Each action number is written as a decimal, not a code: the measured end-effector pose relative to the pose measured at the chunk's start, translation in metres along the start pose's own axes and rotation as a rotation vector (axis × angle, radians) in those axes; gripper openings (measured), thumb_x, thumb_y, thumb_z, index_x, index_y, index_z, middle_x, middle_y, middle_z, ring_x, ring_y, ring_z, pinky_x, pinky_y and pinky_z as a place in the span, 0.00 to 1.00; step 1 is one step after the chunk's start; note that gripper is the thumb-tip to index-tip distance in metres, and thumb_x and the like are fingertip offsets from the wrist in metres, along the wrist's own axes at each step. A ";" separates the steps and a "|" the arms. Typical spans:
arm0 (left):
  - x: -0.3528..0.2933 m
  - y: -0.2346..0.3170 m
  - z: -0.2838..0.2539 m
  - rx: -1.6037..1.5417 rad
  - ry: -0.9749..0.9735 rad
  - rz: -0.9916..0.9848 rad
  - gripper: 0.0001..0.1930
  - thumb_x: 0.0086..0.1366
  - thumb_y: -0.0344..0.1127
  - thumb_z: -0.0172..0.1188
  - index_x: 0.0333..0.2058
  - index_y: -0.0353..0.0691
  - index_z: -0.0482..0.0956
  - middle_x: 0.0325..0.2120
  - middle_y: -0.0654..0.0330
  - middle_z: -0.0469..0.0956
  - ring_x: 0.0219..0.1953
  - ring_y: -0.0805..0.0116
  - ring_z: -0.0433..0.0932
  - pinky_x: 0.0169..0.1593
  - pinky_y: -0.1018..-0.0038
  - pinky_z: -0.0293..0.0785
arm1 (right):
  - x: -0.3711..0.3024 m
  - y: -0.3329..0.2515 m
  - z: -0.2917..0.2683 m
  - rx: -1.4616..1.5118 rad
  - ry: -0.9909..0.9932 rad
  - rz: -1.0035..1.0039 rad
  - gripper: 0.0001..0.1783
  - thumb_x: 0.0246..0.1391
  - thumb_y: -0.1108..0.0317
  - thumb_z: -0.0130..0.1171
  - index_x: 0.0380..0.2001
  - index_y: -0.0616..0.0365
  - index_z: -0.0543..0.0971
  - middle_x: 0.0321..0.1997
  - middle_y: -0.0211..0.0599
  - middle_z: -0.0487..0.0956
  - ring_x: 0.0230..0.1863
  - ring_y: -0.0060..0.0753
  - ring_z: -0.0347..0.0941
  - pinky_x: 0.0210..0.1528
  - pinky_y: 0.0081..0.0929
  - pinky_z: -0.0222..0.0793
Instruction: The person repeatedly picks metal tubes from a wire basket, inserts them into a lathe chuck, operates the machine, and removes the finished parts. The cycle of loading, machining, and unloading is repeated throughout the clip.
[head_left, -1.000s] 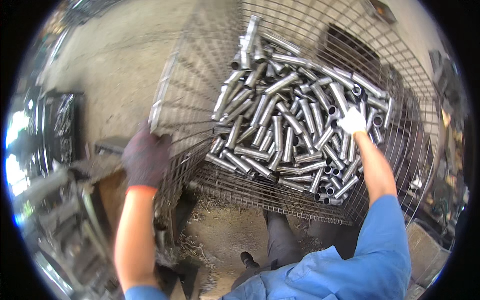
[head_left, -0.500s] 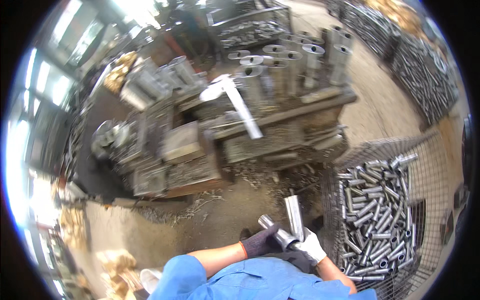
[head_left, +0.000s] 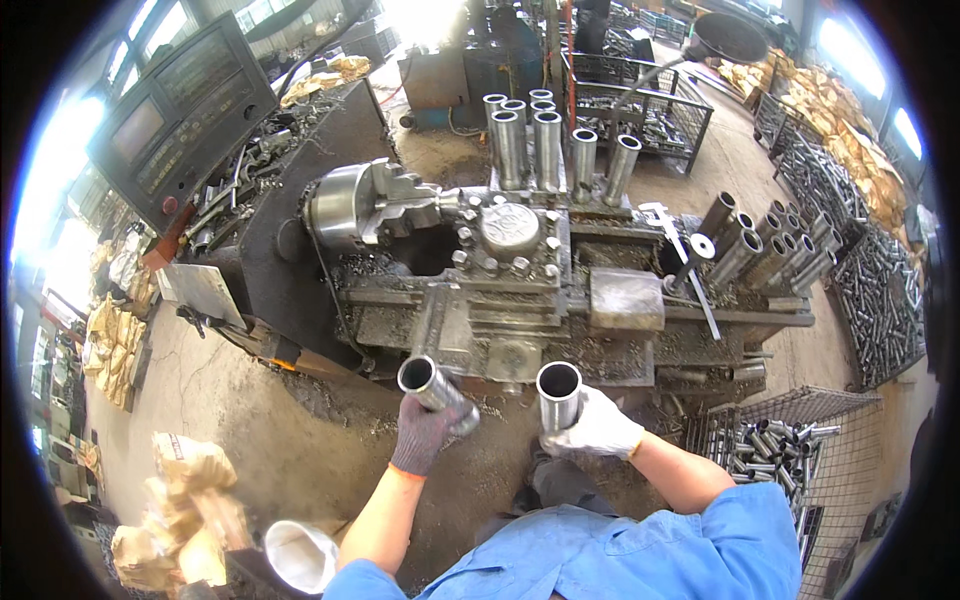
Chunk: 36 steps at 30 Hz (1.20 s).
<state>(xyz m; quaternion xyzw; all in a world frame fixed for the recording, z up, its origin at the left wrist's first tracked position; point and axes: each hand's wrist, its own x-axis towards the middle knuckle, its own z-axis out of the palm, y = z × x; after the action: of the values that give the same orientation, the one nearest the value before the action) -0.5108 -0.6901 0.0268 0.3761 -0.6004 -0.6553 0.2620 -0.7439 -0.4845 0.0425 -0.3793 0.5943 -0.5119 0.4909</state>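
Near the front edge of the big machine (head_left: 515, 310), holds two shiny steel tubes, one in each hand, with open air between. Cannot tell if the tubes touch that edge. To the left, has lots of bare floor (head_left: 265, 430), up to the brown sacks (head_left: 185, 500) and the white bucket (head_left: 300, 560). To the right, has less room, with the wire basket (head_left: 800, 405) full of loose tubes (head_left: 765, 450) close by the arm. On the machine's right end, standing tubes (head_left: 737, 258) crowded close together, and next to them a caliper (head_left: 705, 300) with its long bar pointing toward the front edge.

On the round cap (head_left: 510, 228), raised marks too small to read. On the control panel (head_left: 180, 110), screens and little buttons, too small to read as well.

Wraps the left hand (head_left: 422, 440), in a dark glove, around the left tube (head_left: 440, 392), tipped with its mouth up and to the left. Bends the right arm and curls the right hand (head_left: 597, 425), in a white glove, around the low part of the right tube (head_left: 557, 412), almost straight up, mouth on top.
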 end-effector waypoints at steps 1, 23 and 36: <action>0.025 0.008 -0.001 -0.091 -0.054 0.138 0.25 0.55 0.22 0.75 0.52 0.36 0.80 0.43 0.58 0.86 0.45 0.64 0.87 0.51 0.65 0.85 | 0.024 -0.003 0.004 -0.041 0.009 -0.134 0.30 0.44 0.65 0.84 0.50 0.53 0.81 0.46 0.27 0.85 0.46 0.23 0.79 0.53 0.29 0.79; 0.329 0.151 -0.095 1.318 0.465 0.948 0.41 0.60 0.44 0.70 0.70 0.37 0.68 0.69 0.45 0.69 0.74 0.42 0.62 0.79 0.53 0.56 | 0.382 -0.200 -0.097 -1.356 -0.104 -0.131 0.31 0.53 0.46 0.67 0.51 0.60 0.86 0.49 0.54 0.87 0.49 0.58 0.84 0.56 0.47 0.79; 0.373 0.130 -0.120 1.295 0.460 1.020 0.38 0.55 0.40 0.67 0.67 0.42 0.73 0.68 0.50 0.71 0.74 0.47 0.64 0.80 0.47 0.51 | 0.395 -0.227 -0.137 -1.184 -0.142 0.210 0.51 0.53 0.49 0.67 0.73 0.71 0.66 0.67 0.62 0.78 0.58 0.46 0.81 0.62 0.44 0.78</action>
<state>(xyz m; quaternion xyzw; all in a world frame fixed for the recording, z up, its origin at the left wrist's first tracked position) -0.6445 -1.0760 0.0883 0.2593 -0.8841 0.1075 0.3737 -0.9798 -0.8718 0.1871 -0.5606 0.7781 -0.0162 0.2828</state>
